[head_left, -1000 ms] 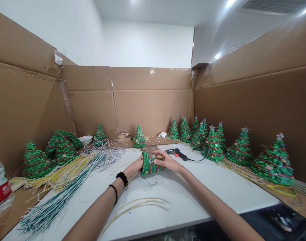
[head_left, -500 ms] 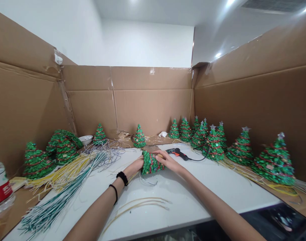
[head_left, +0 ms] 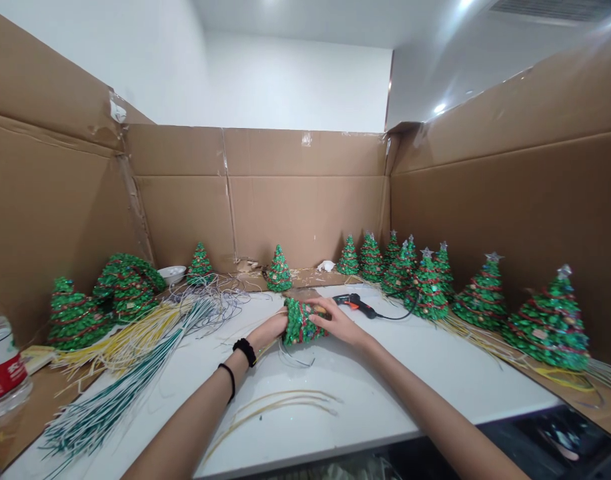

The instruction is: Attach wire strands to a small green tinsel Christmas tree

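A small green tinsel tree (head_left: 301, 325) with red garland lies on its side over the white tabletop (head_left: 375, 393). At its left end is my left hand (head_left: 273, 328), closed on it, with the fingertips hidden behind or inside the tree. My right hand (head_left: 335, 321) grips the tree's right side, fingers bent over the tinsel. Thin wires stick out below the tree. Just behind my right hand lies a black and orange glue gun (head_left: 356, 305) with its cord running right.
Finished trees with stars (head_left: 427, 287) line the right side. Yellow wires (head_left: 130, 337) and green wires (head_left: 120, 393) lie at left, near more trees (head_left: 130, 293), a white bowl (head_left: 172, 274) and a bottle (head_left: 3, 373). Loose tan wires (head_left: 285, 400) lie in front. Cardboard walls (head_left: 305, 213) surround the table.
The fingers of my right hand have shifted slightly on the tree. The whole view has moved a little; my left hand stays at the tree's left end.
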Motion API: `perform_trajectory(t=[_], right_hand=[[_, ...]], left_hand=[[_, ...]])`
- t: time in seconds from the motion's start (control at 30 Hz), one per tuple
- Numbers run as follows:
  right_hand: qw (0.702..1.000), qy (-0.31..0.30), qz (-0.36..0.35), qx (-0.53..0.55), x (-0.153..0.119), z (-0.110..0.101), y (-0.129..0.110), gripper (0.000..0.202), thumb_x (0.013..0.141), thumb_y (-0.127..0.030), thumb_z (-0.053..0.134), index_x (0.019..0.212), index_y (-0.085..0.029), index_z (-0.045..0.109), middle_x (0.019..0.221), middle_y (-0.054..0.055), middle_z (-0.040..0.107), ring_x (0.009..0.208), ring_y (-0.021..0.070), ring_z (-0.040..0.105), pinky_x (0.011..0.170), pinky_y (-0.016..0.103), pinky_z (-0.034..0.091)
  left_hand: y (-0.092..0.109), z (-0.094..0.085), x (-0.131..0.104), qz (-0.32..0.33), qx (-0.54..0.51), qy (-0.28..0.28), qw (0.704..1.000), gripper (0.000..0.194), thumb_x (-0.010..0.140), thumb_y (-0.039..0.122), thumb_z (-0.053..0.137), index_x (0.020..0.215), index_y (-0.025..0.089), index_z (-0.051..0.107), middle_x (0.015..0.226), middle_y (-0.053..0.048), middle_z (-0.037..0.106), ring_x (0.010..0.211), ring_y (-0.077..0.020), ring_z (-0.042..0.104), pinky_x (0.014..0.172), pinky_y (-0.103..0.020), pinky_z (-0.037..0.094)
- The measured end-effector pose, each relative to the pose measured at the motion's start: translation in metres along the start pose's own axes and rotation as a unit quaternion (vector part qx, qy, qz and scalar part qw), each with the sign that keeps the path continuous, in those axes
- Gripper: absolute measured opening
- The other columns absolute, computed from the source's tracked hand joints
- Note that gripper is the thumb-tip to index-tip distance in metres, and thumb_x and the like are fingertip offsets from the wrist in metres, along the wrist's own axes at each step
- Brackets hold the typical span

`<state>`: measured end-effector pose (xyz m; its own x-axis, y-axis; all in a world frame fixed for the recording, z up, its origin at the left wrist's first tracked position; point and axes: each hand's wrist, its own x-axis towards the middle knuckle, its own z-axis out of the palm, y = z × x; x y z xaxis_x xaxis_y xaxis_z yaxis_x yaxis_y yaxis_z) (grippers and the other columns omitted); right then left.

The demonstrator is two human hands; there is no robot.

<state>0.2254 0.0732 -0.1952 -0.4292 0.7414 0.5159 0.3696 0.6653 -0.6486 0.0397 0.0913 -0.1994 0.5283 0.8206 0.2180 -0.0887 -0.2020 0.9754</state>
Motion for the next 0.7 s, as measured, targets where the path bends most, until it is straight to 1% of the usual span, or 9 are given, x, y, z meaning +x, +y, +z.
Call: perform_trajectory(t=[0.13,0.27,0.37,0.6,0.7], right_hand=[[1.000,0.000,-0.001,-0.004,-0.001,0.000,-0.002,0.042,0.083,-0.048,0.053,0.117,-0.023,0.057,0.115,0.005,0.058,0.110,0.0223,0.045,0.099,0.039,0.033],[1.000,0.001,-0.006,-0.007,-0.001,0.000,-0.004,0.041,0.084,-0.046,0.053,0.117,-0.023,0.056,0.115,0.006,0.058,0.108,0.0219,0.046,0.098,0.038,0.033],[1.000,0.009,-0.005,-0.015,-0.001,0.000,-0.003,0.040,0.084,-0.046,0.053,0.116,-0.023,0.057,0.114,0.006,0.058,0.108,0.0222,0.046,0.097,0.038,0.034],[1.000,0.011,-0.020,-0.020,-0.001,0.001,-0.001,0.042,0.084,-0.051,0.050,0.114,-0.022,0.056,0.111,0.007,0.058,0.106,0.0212,0.049,0.096,0.035,0.036],[1.000,0.001,-0.023,-0.013,0.000,0.000,-0.002,0.043,0.084,-0.051,0.050,0.115,-0.022,0.055,0.113,0.007,0.058,0.107,0.0212,0.048,0.096,0.035,0.035]], left_hand=[[0.003,0.002,-0.002,0.011,0.036,0.003,0.999,0.037,0.072,0.034,0.064,0.101,0.011,0.065,0.089,-0.009,0.068,0.085,-0.0197,0.059,0.078,-0.032,0.046],[0.005,0.002,-0.002,0.023,0.045,-0.016,0.999,0.037,0.072,0.033,0.064,0.101,0.010,0.065,0.089,-0.009,0.068,0.086,-0.0201,0.059,0.081,-0.033,0.045],[0.008,0.003,-0.002,0.030,0.047,-0.015,0.998,0.036,0.071,0.032,0.065,0.100,0.011,0.066,0.089,-0.009,0.069,0.088,-0.0206,0.058,0.082,-0.033,0.045],[0.016,0.010,-0.005,0.001,0.019,-0.012,1.000,0.033,0.069,0.029,0.067,0.096,0.011,0.067,0.086,-0.008,0.068,0.085,-0.0202,0.058,0.079,-0.033,0.046],[0.017,0.010,-0.006,0.006,0.022,-0.014,1.000,0.032,0.069,0.029,0.066,0.096,0.011,0.067,0.086,-0.008,0.068,0.086,-0.0201,0.058,0.080,-0.032,0.046]])
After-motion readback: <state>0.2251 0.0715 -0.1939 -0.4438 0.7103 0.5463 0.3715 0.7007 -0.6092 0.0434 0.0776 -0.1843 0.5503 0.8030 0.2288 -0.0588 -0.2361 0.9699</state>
